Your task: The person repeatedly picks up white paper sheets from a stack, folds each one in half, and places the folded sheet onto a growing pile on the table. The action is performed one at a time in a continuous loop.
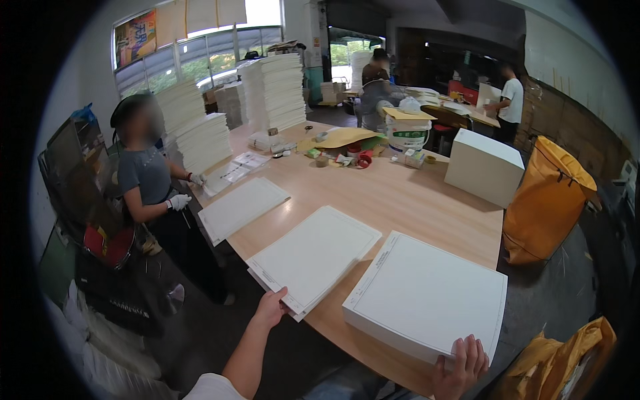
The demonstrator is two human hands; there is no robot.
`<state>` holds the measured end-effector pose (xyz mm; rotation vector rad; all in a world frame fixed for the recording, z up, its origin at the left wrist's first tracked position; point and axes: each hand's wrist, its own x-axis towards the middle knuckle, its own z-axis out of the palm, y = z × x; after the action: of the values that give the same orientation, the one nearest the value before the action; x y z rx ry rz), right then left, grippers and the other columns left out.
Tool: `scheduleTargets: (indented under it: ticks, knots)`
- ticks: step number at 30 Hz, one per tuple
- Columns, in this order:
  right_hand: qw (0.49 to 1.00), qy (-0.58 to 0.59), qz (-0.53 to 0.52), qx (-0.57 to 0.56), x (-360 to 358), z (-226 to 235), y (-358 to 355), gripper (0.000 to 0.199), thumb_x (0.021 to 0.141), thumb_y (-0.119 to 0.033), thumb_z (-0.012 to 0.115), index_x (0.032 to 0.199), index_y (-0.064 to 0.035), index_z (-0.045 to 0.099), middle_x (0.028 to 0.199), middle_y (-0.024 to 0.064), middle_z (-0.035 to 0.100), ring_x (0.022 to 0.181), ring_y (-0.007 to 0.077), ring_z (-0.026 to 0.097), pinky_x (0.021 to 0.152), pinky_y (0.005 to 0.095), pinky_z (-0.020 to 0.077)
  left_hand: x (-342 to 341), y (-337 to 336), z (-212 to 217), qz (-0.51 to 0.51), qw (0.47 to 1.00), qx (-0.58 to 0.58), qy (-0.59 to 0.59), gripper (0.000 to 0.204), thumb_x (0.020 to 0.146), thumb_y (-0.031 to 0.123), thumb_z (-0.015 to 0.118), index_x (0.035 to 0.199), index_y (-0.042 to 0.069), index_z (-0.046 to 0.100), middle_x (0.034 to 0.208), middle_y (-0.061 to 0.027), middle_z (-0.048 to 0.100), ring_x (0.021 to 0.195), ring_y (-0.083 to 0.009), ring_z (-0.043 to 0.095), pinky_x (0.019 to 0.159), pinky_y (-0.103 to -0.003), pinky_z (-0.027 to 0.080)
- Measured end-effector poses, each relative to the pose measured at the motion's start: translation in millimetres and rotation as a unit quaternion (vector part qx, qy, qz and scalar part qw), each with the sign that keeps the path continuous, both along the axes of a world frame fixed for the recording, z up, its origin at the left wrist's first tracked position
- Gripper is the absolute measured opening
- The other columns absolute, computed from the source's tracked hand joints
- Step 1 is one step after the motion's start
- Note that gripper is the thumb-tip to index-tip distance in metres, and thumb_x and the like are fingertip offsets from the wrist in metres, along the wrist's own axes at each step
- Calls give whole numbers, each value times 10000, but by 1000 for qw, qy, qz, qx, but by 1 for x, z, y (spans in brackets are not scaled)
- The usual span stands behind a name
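Note:
My left hand [272,308] grips the near edge of a thin stack of white printed sheets [320,253], thumb on top and the other fingers hidden underneath. The sheets at that edge lie slightly uneven. To its right is a thick stack of white printed sheets [430,290], squared up at the table's near edge. My right hand [461,368] rests at this stack's near right corner, fingertips on top and thumb by the front side, without closing around it.
Across the wooden table [313,190] are another sheet stack [245,205], a white block of paper [485,167], tape rolls and a bucket [408,131]. A gloved co-worker [150,173] stands at left. Orange bags [550,200] stand at right. Tall paper piles [283,90] rise behind.

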<state>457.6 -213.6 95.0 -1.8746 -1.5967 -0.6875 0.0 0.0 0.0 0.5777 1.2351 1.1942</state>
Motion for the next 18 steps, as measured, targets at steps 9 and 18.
scheduleTargets:
  ticks: [9,18]
  knots:
    - [994,84,53,34,-9,7,-10,425,1004,-335,659,1337,-75,713,1427,188,664,1322,381,612,1105,521,434,-14,-10,15,-34,999,7,-10,436,1114,357,562,1349,-9,597,1261,-168,707,1134,-302,710,980,-499,578]
    - [807,572,-39,140,74,-34,-46,212,1052,-184,621,1123,1,696,1041,78,706,954,243,653,867,361,534,87,-46,112,-64,896,227,377,214,1025,196,704,949,-3,696,752,-76,684,705,-96,584,639,-307,493]
